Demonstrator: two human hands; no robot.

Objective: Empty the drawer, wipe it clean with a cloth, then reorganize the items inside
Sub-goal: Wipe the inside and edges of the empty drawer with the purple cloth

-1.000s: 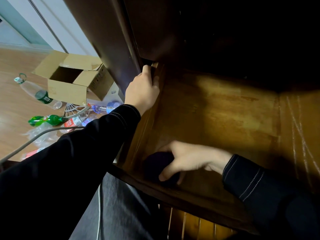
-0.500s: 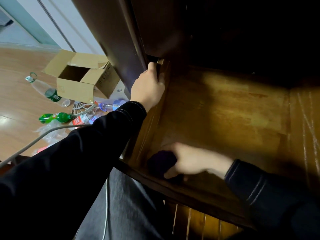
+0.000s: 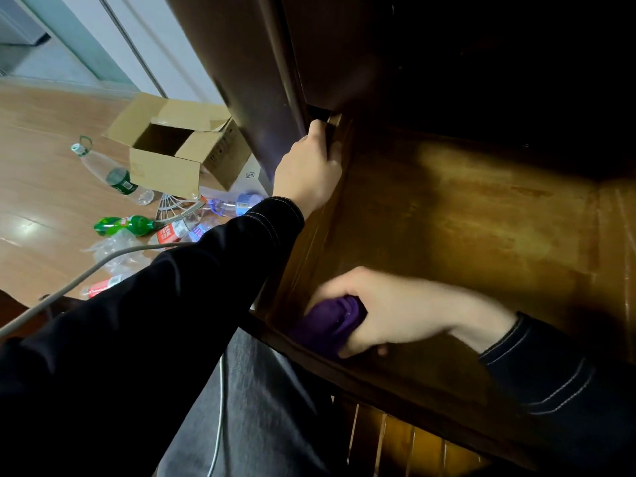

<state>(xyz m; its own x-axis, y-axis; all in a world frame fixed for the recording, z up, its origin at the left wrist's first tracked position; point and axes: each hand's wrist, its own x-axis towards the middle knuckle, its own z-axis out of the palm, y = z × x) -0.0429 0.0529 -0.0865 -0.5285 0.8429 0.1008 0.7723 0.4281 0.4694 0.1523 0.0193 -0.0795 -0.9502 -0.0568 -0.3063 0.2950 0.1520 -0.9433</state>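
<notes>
R hand [image 3: 389,315] gripped purple cloth [image 3: 330,318] in wooden drawer [image 3: 481,228] front-left corner; L hand [image 3: 309,173] fingers curled over its left wall.

Dim warm light in drawer [image 3: 481,218] beyond right hand [image 3: 395,315]; black shadow above. Bright floor [image 3: 41,187] left of left hand [image 3: 309,170], slight glare. Right hand perhaps motion-blurred. Edges bowed.

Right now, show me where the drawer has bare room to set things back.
The drawer bottom is bare from the right hand back to the shadowed rear and across to the right wall. The front-left corner is taken by the purple cloth that hand grips; the left hand holds the left wall.
</notes>
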